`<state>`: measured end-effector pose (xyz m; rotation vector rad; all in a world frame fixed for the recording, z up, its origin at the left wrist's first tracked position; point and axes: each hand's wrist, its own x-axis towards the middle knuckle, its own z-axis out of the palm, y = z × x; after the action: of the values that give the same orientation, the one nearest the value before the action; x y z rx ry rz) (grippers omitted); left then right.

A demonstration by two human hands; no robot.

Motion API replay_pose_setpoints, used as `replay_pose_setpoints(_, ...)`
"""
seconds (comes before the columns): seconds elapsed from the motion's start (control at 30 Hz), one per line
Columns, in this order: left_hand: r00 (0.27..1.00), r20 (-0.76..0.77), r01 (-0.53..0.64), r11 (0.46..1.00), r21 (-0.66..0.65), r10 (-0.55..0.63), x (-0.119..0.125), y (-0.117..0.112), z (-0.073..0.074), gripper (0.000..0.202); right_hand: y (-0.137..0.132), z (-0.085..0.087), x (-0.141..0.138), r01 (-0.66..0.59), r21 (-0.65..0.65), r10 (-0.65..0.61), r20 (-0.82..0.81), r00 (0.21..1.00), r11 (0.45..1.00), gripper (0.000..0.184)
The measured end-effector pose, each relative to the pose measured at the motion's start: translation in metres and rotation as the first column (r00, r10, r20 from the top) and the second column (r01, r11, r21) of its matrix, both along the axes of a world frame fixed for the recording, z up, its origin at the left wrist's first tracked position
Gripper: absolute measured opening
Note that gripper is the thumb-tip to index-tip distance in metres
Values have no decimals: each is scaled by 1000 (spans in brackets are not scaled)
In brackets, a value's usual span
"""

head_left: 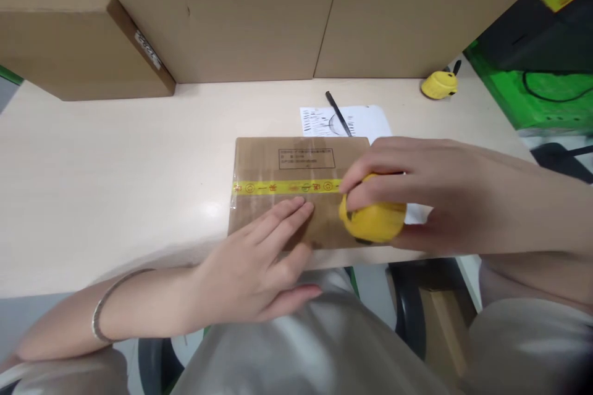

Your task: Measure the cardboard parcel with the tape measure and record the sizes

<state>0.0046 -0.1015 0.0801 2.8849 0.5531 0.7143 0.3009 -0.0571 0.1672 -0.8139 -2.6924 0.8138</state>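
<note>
A flat brown cardboard box (287, 163) lies at the near edge of the table. A strip of yellow printed tape (285, 187) runs across its top from left to right. My right hand (430, 194) is closed round a yellow tape dispenser (373, 221) at the right end of the strip, with fingertips on the tape. My left hand (259, 265) lies flat and open on the box's near half, fingers stretched toward the tape. A silver bangle (109, 305) sits on my left wrist.
Large cardboard boxes (259, 12) stand along the back, one more at far left (78, 43). A printed paper (347, 122) with a black pen (338, 112) lies behind the box. A second yellow dispenser (438, 84) sits back right, beside a green crate (542, 95).
</note>
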Motion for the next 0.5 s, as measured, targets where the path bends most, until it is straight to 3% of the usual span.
replay_pose_setpoints(0.1, 997, 77, -1, 998, -63, 6, 3, -1, 1, 36, -3, -2, 9, 44, -114, -50, -50, 997, 992, 23)
replay_pose_setpoints(0.2, 980, 198, 26, 984, -174, 9, -1, -1, 6, 36, -2, -3, 21, 244, -78, -250, -81, 965, 967, 33)
replay_pose_setpoints(0.27, 950, 301, -6, 967, -254, 85, -10, 2, 9, 37, -2, -5, 30, 410, -119, -424, -133, 896, 904, 35)
replay_pose_setpoints(0.33, 886, 389, -129, 940, -316, 252, -24, 10, 9, 45, -3, -9, 39, 578, -247, -617, -127, 776, 778, 27)
replay_pose_setpoints(0.4, 788, 392, -307, 856, -416, 474, -37, 24, 3, 45, -3, -14, 44, 684, -388, -750, -31, 660, 618, 16)
replay_pose_setpoints(0.47, 720, 174, -476, 660, -580, 672, -46, 42, -9, 43, -3, -17, 44, 712, -501, -781, 107, 615, 492, 14)
replay_pose_setpoints(0.5, 734, 52, -492, 582, -648, 677, -48, 51, -15, 54, -2, -18, 42, 702, -550, -764, 166, 623, 453, 18)
